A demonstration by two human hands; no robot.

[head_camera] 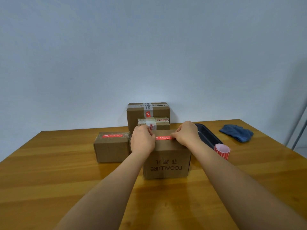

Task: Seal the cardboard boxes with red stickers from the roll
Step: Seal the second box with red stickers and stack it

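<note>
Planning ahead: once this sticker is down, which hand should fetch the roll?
Right. The sticker roll stands on the table right of the FOCALLURE box, near the right hand; the left hand would have to cross over.

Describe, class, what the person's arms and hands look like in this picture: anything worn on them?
Both forearms are bare up to the picture's lower edge, with no sleeves in view. The left hand and right hand wear no gloves. No watch, bracelet or ring shows on the visible parts.
</note>
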